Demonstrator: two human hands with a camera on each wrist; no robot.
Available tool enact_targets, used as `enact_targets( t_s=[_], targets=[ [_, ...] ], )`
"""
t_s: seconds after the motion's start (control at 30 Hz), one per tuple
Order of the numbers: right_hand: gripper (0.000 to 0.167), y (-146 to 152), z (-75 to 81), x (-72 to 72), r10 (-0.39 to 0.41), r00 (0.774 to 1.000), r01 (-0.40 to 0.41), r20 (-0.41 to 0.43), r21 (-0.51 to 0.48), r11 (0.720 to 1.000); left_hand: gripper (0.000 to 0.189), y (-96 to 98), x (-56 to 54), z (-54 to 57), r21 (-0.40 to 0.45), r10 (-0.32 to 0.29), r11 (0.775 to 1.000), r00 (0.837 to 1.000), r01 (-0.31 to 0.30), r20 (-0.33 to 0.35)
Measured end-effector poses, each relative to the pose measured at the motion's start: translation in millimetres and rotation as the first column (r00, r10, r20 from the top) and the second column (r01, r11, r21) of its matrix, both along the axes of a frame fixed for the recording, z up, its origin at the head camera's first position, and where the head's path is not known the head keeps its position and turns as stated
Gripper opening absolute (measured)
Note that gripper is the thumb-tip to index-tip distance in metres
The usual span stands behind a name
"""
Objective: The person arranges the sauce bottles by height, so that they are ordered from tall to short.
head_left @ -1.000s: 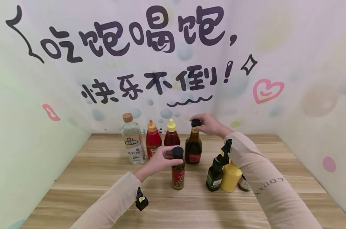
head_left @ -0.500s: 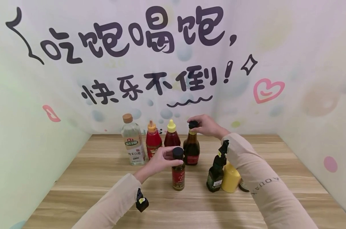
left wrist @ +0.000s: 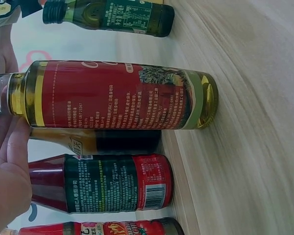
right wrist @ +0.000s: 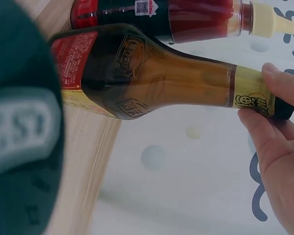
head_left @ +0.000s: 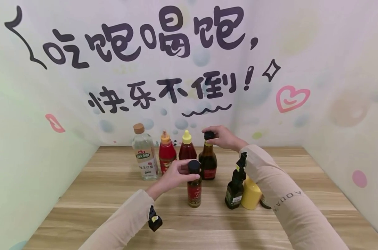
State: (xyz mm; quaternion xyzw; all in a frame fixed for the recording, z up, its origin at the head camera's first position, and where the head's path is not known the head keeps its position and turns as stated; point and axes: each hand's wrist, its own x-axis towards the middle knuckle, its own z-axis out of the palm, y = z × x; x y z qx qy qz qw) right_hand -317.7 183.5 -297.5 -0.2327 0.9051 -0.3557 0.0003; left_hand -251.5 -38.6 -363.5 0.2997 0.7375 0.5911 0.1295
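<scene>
My left hand (head_left: 173, 175) grips a small oil bottle (head_left: 194, 194) near its black cap; the bottle stands upright in front of the others. Its red label and yellow oil show in the left wrist view. With thumb and fingers, my right hand (head_left: 224, 136) holds a brown soy sauce bottle (head_left: 208, 161) by the cap and neck. That bottle is upright in the back row, right beside a dark red squeeze bottle (head_left: 187, 151) with a yellow nozzle. The oil bottle hides part of its lower left side in the head view.
A clear white vinegar bottle (head_left: 146, 163) and an orange-capped red sauce bottle (head_left: 167, 152) stand at the back left of the wooden table (head_left: 92, 194). Under my right forearm are a dark green bottle (head_left: 234, 194), a yellow container (head_left: 251, 196) and a partly hidden dark item (head_left: 265, 202).
My right hand has shifted the soy sauce bottle slightly left, closing the gap to the yellow-nozzled squeeze bottle. My left hand and the oil bottle stay in place.
</scene>
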Motion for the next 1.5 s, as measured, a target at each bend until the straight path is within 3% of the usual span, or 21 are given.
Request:
enact_targets(
  t_s=[0.23, 0.37, 0.6, 0.77, 1.0, 1.5],
  targets=[
    [0.041, -0.3, 1.3, 1.2, -0.007, 0.999, 0.008, 0.036, -0.009, 1.0, 0.042, -0.1, 16.9, 22.1, -0.023, 0.002, 1.0, 1.0, -0.003, -0.018],
    [0.041, -0.3, 2.2, 2.7, 0.006, 0.999, -0.006, 0.04, -0.007, 1.0, 0.043, -0.4, 19.0, 24.4, -0.022, 0.007, 1.0, 1.0, -0.007, -0.017],
    [0.052, 3.3, 5.3, 6.9, 0.047, 0.995, -0.048, 0.09, 0.007, 0.999, 0.043, 0.0, 13.5, 16.6, -0.005, 0.007, 1.0, 1.0, -0.007, -0.003],
    [0.056, 10.8, 14.8, 13.4, 0.056, 0.992, -0.059, 0.115, 0.022, 0.998, 0.043, 0.9, 15.9, 19.3, -0.013, 0.016, 1.0, 1.0, -0.016, -0.009],
    [0.051, 24.1, 25.4, 22.6, 0.075, 0.993, -0.078, 0.09, 0.028, 0.997, 0.044, 0.9, 17.1, 18.3, -0.018, 0.028, 0.999, 0.999, -0.029, -0.018],
    [0.037, 59.2, 25.4, 54.2, 0.071, 0.996, -0.071, 0.06, -0.007, 0.997, 0.045, 1.4, 16.8, 14.8, 0.007, 0.029, 1.0, 1.0, -0.029, -0.013]
  ],
)
